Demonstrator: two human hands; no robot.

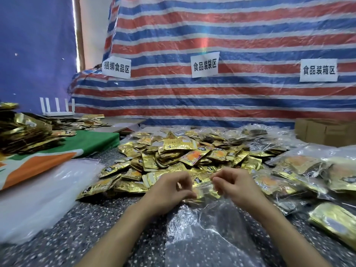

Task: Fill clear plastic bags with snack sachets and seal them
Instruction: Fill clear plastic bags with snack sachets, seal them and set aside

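— Where do we find the clear bag (208,234)?
— On the counter (96,228), just before the sachet heap (183,157); our left hand (171,189) and right hand (236,186) each pinch its mouth (fingers curled).

Speckled table (86,224) — gold sachet heap (179,155), filled bags (300,170).

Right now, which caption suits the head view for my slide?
Left hand and right hand pinch a clear plastic bag before heaped gold sachets.
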